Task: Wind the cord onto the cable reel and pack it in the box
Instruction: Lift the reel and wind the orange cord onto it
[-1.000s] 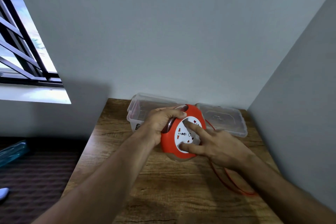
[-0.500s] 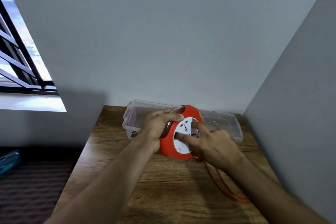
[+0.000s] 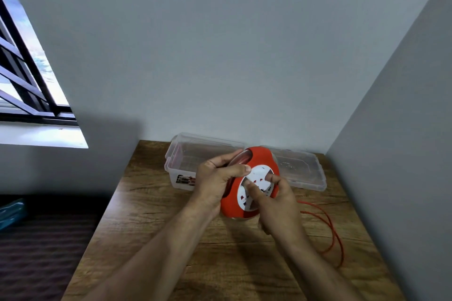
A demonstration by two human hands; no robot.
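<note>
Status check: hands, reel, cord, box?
Left hand gripping cable reel rim; right hand on its white face. Loose cord on table. Box open, behind.

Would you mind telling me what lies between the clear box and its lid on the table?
In the head view, the held red reel covers the stretch between the box and lid.

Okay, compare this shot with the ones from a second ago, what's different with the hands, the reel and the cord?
The right hand has turned on the white socket face of the cable reel, its fingers swinging from upper right round toward the lower left. The loose orange cord on the table now loops farther right. The left hand keeps its grip on the reel's rim. The clear box and lid are unmoved.
</note>
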